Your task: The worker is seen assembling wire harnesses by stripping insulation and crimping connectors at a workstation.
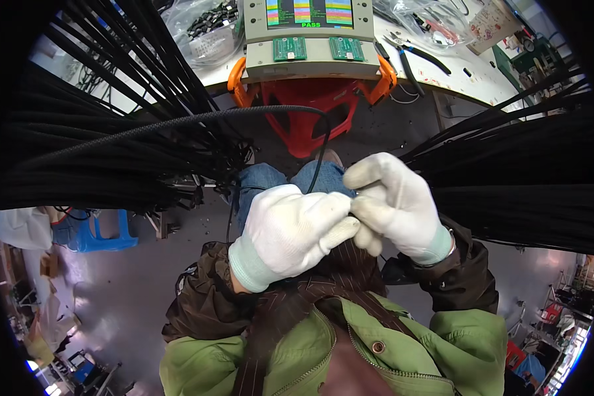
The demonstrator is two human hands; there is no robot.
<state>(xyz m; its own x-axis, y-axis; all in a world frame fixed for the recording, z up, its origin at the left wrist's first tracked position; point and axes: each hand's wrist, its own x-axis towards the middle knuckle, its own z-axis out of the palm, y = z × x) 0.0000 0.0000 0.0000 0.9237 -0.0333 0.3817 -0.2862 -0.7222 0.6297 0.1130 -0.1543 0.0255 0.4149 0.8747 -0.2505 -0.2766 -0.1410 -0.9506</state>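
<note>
White knitted gloves cover both hands, which meet over my lap. My left hand (290, 224) is closed, its thumb and fingers pressed together. A black braided cable (208, 116) arcs in from the left, bends down and runs into this hand, where its end is hidden. My right hand (402, 208) touches the left fingertips, its thumb and fingers curled in a pinch. Whatever sits between the right fingertips is too small or too covered to make out.
Thick bundles of black cables hang at left (92, 148) and right (521, 171). Ahead, a tester (310, 69) with a lit screen and two green boards stands on a white table (468, 82), beside pliers (412, 59) and bags. A red stool (297, 135) is beneath.
</note>
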